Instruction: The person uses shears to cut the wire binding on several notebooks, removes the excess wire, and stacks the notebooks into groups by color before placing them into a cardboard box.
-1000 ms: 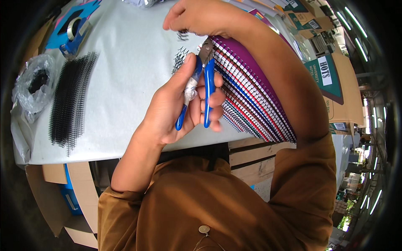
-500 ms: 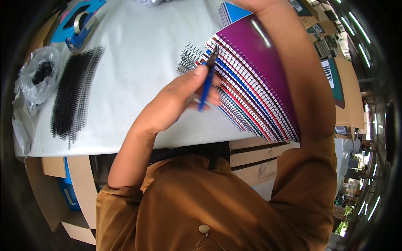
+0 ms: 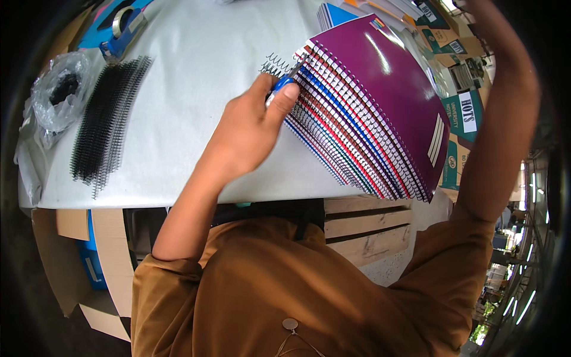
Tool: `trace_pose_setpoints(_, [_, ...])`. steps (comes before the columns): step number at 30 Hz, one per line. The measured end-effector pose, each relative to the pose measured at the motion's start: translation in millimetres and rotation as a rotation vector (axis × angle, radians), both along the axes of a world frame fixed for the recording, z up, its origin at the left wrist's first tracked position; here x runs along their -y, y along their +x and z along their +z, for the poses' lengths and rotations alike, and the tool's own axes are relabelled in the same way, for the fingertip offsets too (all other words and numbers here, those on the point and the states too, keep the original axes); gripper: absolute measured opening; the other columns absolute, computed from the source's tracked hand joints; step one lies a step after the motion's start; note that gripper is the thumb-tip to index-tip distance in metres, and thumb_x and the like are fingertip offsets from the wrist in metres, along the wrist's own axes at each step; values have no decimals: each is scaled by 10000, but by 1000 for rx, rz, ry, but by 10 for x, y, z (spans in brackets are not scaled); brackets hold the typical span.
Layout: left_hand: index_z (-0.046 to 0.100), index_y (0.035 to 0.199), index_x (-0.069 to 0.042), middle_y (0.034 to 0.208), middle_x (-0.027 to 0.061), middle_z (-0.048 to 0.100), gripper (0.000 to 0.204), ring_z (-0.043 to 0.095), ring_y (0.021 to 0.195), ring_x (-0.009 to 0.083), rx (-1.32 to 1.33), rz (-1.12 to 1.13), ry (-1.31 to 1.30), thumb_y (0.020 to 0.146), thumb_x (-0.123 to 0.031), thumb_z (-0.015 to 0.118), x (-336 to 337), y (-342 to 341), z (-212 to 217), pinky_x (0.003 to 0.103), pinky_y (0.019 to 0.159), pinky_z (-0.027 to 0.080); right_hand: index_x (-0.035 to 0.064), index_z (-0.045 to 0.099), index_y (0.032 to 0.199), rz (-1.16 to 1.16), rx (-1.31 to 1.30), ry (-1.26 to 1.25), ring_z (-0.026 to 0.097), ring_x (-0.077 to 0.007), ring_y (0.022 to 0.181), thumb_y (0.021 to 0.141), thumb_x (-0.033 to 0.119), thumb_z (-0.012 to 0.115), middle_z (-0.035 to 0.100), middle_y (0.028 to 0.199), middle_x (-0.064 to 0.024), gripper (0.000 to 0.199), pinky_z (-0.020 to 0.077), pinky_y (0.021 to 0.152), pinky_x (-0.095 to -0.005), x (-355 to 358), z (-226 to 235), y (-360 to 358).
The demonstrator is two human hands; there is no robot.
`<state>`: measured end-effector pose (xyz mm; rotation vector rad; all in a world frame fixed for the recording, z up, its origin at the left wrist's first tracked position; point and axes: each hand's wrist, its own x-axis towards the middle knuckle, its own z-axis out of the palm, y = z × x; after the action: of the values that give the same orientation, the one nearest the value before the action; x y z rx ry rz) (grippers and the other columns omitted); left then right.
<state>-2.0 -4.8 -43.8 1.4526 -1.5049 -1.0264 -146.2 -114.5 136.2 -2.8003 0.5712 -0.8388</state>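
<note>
Item 1: left hand, lying near the picture's centre, fingers curled and pressed around the blue-handled pliers. The tool is pointing toward 1 o'clock from the knuckles; its metal tip is reaching the black wire spiral at the upper left corner of the notebooks.

Item 2: fanned stack of spiral notebooks, purple cover on top, spreading from 12 toward 4 o'clock of the hand. The bound edges are running just beside the thumb, touching or nearly so.

Item 3: right hand, raised at the 1 o'clock rim of the view, well apart from the stack. Only a part is showing, so whether it is clenched or spread cannot be told.

Item 4: white table. Its near edge is curving below the wrist at 6 o'clock, the notebooks overhanging it at 4 o'clock. Bare surface is lying open from 9 to 12 o'clock of the hand.

Item 5: row of loose black binding coils, at 9 o'clock, well apart.

Item 6: clear plastic bag further out at 9 o'clock; blue tape dispenser at 11 o'clock, near the far edge.
</note>
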Motion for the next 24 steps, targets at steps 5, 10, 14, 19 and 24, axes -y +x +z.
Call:
trace_pose_setpoints(5, [505,1181,24,936,171,620,651,622,834,278,-1232,-447,497,963,-536,255,48,191,-121,434,731,530,12,691,767,-280,-162,369,582,-127,557,831,236,653,656,658,-88,236,446,527,-257,-33,-766,49])
trace_pose_setpoints(10, [526,1085,4,871,165,608,624,593,672,273,-1559,-736,613,962,-542,250,207,234,-223,461,668,528,2,697,791,-293,-189,387,568,-62,541,885,356,618,628,617,-40,374,424,496,-189,46,-920,-58])
trace_pose_setpoints(14, [549,976,-11,752,90,609,560,602,632,237,187,40,-55,982,-491,261,24,5,-46,410,611,498,4,695,779,-308,-163,314,565,-66,535,880,334,624,621,603,-30,352,424,497,-198,37,-955,-55])
trace_pose_setpoints(19, [522,1169,10,856,129,608,636,632,901,284,-1143,-429,514,967,-529,251,105,178,-199,434,804,497,13,696,756,-316,-152,356,551,-64,538,884,328,618,612,597,-24,348,420,510,-200,32,-945,-47])
trace_pose_setpoints(24, [543,1119,3,792,122,590,642,640,859,303,-1499,-492,720,963,-540,239,106,208,-122,421,786,512,-1,650,693,-364,-174,204,538,-181,490,804,186,631,594,585,-143,218,414,489,-314,-2,-883,9])
